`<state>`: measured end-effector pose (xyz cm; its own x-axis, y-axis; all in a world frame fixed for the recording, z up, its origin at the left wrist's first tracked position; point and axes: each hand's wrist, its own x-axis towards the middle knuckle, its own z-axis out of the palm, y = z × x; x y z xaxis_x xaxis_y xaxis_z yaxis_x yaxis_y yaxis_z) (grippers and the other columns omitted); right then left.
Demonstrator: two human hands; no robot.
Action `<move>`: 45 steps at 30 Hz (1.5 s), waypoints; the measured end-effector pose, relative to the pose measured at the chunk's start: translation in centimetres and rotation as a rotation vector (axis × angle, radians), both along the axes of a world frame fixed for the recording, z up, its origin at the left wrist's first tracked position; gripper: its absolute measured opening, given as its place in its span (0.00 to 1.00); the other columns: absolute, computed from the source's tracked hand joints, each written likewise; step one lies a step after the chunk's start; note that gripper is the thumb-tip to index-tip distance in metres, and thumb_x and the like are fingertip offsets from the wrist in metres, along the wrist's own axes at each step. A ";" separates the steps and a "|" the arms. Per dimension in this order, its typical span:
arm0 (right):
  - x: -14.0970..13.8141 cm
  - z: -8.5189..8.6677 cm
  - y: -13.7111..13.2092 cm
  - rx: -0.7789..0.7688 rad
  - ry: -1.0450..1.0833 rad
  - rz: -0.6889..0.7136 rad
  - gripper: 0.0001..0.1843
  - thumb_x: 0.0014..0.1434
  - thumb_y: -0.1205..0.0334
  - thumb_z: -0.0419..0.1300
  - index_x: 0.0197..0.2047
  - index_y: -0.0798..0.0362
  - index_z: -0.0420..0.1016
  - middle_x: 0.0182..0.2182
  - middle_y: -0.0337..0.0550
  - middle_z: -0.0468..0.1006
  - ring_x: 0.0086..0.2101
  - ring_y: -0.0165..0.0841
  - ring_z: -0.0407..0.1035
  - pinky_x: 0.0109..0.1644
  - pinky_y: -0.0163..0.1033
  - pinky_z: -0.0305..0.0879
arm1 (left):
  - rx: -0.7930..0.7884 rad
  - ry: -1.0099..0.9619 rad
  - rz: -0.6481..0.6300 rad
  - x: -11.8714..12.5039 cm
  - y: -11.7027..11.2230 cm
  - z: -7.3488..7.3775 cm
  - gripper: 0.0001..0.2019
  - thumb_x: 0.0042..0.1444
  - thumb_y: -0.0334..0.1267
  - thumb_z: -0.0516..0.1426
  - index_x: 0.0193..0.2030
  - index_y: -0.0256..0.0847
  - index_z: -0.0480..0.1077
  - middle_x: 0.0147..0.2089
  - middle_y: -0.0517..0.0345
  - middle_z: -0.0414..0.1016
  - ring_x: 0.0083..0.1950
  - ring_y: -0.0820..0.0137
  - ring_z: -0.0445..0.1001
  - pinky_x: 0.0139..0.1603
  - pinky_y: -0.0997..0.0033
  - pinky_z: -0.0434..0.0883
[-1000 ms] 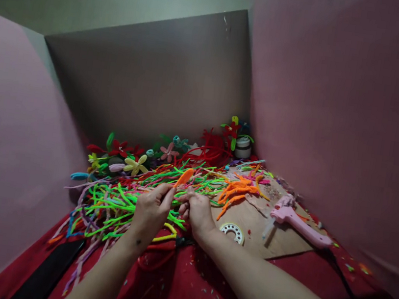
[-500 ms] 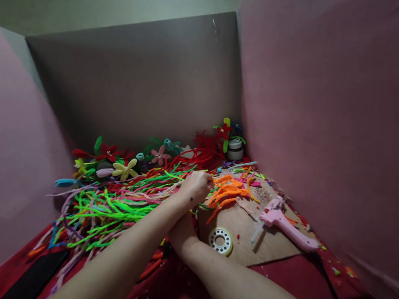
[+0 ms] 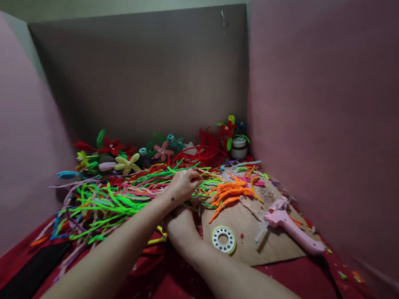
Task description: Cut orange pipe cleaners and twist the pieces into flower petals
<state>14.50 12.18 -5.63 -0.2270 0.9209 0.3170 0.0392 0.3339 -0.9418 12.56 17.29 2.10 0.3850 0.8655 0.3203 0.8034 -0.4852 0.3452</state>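
Note:
My left hand (image 3: 184,185) is closed, reaching over the pile of pipe cleaners (image 3: 117,207). Its fingers point away from me, and what they may hold is hidden. Crossed below its wrist is my right hand (image 3: 181,226), fingers hidden behind my left forearm. A yellow pipe cleaner (image 3: 161,234) shows just left of the right hand; I cannot tell if it is held. Orange pipe cleaners (image 3: 230,192) lie to the right of my left hand on a wooden board (image 3: 204,222). The pile mixes green, pink, purple and red strands.
A pink glue gun (image 3: 290,226) and a tape roll (image 3: 224,240) lie on the board. Pipe-cleaner flowers (image 3: 128,162) and a white jar (image 3: 239,147) stand at the back. Pink sheets (image 3: 338,114) wall both sides. A black strip (image 3: 34,270) lies front left.
Both my hands have moved slightly left and toward me, still crossed. A yellow pipe cleaner now shows by the right hand. The view has shifted a little.

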 end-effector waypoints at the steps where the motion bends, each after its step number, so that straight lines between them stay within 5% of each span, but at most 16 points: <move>1: 0.1 0.1 -0.5 -0.008 0.006 -0.021 0.11 0.59 0.61 0.51 0.38 0.55 0.73 0.37 0.42 0.75 0.36 0.34 0.67 0.36 0.36 0.64 | 0.000 -0.030 0.013 -0.6 -0.2 0.2 0.12 0.48 0.37 0.52 0.32 0.38 0.76 0.27 0.56 0.76 0.30 0.71 0.71 0.32 0.77 0.64; 6: 0.7 0.7 -2.4 0.058 -0.113 -0.076 0.14 0.51 0.64 0.53 0.17 0.56 0.68 0.14 0.36 0.65 0.20 0.26 0.57 0.23 0.32 0.48 | 0.036 -0.150 0.127 -4.5 -0.1 1.7 0.16 0.49 0.41 0.50 0.37 0.36 0.75 0.28 0.56 0.76 0.30 0.72 0.72 0.31 0.77 0.65; 12: 0.3 0.5 -4.0 0.277 -0.347 0.007 0.18 0.53 0.61 0.52 0.15 0.55 0.66 0.12 0.36 0.63 0.18 0.25 0.51 0.23 0.34 0.42 | 0.019 -0.121 0.262 -9.9 1.5 2.0 0.15 0.45 0.38 0.52 0.36 0.35 0.76 0.28 0.55 0.77 0.31 0.69 0.73 0.32 0.74 0.67; 18: 0.1 0.4 -4.4 0.300 -0.406 0.030 0.19 0.55 0.60 0.51 0.15 0.55 0.65 0.13 0.36 0.63 0.18 0.24 0.50 0.23 0.33 0.41 | -0.045 0.000 0.355 -12.9 3.0 0.9 0.14 0.44 0.34 0.53 0.36 0.35 0.76 0.31 0.55 0.78 0.35 0.68 0.74 0.36 0.74 0.67; 22: 0.0 0.2 -4.3 0.300 -0.415 0.018 0.18 0.55 0.60 0.50 0.16 0.55 0.66 0.14 0.36 0.64 0.19 0.24 0.50 0.23 0.32 0.41 | -0.111 0.135 0.345 -12.8 4.3 -0.1 0.11 0.42 0.31 0.55 0.32 0.41 0.77 0.30 0.58 0.78 0.36 0.69 0.74 0.37 0.77 0.67; 28: -0.1 0.0 -4.3 0.317 -0.445 0.020 0.17 0.55 0.62 0.51 0.17 0.56 0.67 0.15 0.37 0.67 0.19 0.23 0.52 0.24 0.32 0.42 | -0.072 0.298 0.386 -11.5 5.8 -1.4 0.15 0.42 0.26 0.52 0.34 0.42 0.76 0.38 0.51 0.77 0.46 0.64 0.72 0.45 0.73 0.64; 33: -0.2 0.0 -4.2 0.328 -0.436 0.024 0.17 0.55 0.62 0.51 0.17 0.56 0.65 0.15 0.36 0.67 0.18 0.23 0.52 0.24 0.32 0.43 | -0.053 0.374 0.411 -11.5 6.1 -1.6 0.13 0.47 0.30 0.52 0.36 0.44 0.75 0.41 0.51 0.75 0.47 0.64 0.71 0.45 0.72 0.65; 45: -0.2 0.0 -4.2 0.321 -0.458 0.012 0.17 0.55 0.61 0.51 0.16 0.56 0.64 0.14 0.36 0.66 0.18 0.23 0.51 0.24 0.32 0.42 | -0.001 0.378 0.391 -10.7 5.2 -2.3 0.12 0.47 0.25 0.49 0.36 0.33 0.71 0.47 0.40 0.65 0.48 0.58 0.69 0.47 0.63 0.64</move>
